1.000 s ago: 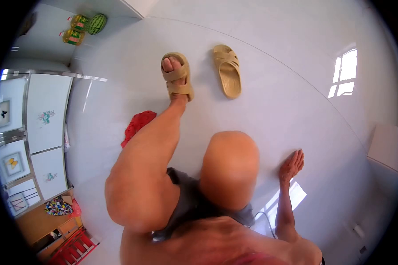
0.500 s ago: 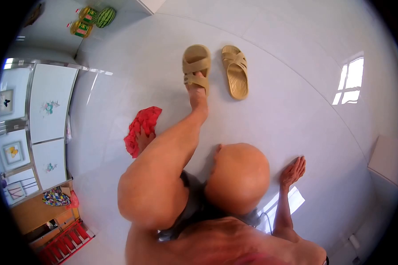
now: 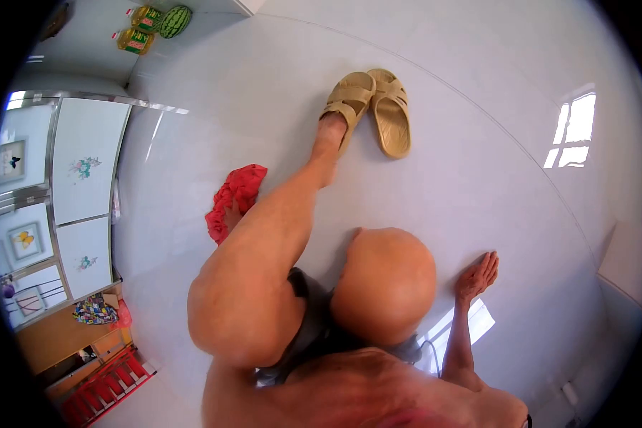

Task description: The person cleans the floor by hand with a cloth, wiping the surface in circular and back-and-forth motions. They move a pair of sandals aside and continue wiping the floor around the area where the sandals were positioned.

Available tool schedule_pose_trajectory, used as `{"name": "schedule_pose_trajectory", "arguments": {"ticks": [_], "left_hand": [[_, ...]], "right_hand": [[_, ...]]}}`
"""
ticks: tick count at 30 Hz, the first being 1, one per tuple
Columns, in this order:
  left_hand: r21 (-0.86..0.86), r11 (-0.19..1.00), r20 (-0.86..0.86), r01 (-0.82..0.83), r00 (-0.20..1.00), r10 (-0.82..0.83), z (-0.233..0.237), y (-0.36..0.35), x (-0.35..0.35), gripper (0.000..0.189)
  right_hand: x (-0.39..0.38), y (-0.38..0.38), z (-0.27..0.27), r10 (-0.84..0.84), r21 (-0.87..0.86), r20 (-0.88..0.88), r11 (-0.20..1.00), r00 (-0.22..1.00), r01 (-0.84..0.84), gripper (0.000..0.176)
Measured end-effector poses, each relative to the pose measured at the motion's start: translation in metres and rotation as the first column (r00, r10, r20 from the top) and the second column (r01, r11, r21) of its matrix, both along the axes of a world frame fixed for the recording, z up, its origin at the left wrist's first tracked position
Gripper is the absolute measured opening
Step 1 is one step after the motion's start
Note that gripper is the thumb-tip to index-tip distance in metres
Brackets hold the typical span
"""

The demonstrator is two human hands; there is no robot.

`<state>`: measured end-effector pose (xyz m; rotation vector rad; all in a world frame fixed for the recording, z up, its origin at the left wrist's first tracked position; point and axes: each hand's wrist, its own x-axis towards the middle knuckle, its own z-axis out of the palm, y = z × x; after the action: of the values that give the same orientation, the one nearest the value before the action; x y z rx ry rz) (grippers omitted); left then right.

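Note:
On the shiny pale floor, a crumpled red cloth lies beyond my bent left leg. My left hand presses on the cloth, its fingers in the folds; the leg covers most of the hand and forearm. Out to the right, my right hand rests palm down on the floor with fingers stretched out, holding nothing. One tan slipper is on my foot. Its empty mate touches it on the right.
White cabinets line the left side. A red slatted rack stands at lower left, below a patterned bag. Oil bottles and a watermelon sit at upper left. A white box-like edge juts in at right.
My slippered foot has swung right, its slipper now against the empty one. The cloth and left hand appear slightly higher in view, with more of the hand hidden. My right hand stays planted.

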<state>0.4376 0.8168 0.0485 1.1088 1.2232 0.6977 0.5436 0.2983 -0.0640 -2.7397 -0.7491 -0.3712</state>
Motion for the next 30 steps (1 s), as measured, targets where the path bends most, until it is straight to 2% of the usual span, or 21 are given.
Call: {"name": "schedule_pose_trajectory", "arguments": {"ticks": [16,19,22,25,26,28,30], "left_hand": [[-0.047,0.999,-0.084,0.008,0.996,-0.012,0.008,-0.002,-0.004,0.068],[-0.011,0.997,-0.168,0.08,0.982,-0.081,0.01,-0.003,0.003,0.067],[0.079,0.968,-0.33,0.239,0.922,-0.201,0.013,0.001,0.014,0.066],[-0.303,0.943,-0.315,0.136,0.92,-0.234,0.093,-0.003,0.023,0.073],[-0.243,0.953,-0.323,0.182,0.911,-0.256,0.079,-0.009,0.013,0.074],[-0.082,0.962,-0.402,0.26,0.874,-0.271,0.022,-0.009,-0.047,0.077],[0.126,0.933,-0.635,0.338,0.75,-0.186,-0.051,0.012,-0.171,0.08]], "right_hand": [[-0.001,0.001,0.001,-0.012,0.001,-0.009,1.0,1.0,0.012,0.053],[-0.002,0.001,0.0,-0.021,-0.028,0.0,0.999,1.0,0.021,0.053],[-0.001,0.001,0.0,-0.032,-0.019,-0.017,0.999,0.999,0.031,0.053],[-0.002,0.001,-0.002,-0.043,-0.066,-0.003,0.997,0.999,0.043,0.052],[-0.003,0.003,-0.003,-0.031,-0.048,-0.003,0.998,1.0,0.03,0.052],[0.0,0.0,-0.003,-0.009,-0.02,0.005,1.0,1.0,0.009,0.053],[-0.001,-0.003,-0.001,0.005,0.002,0.009,1.0,1.0,-0.005,0.053]]}}
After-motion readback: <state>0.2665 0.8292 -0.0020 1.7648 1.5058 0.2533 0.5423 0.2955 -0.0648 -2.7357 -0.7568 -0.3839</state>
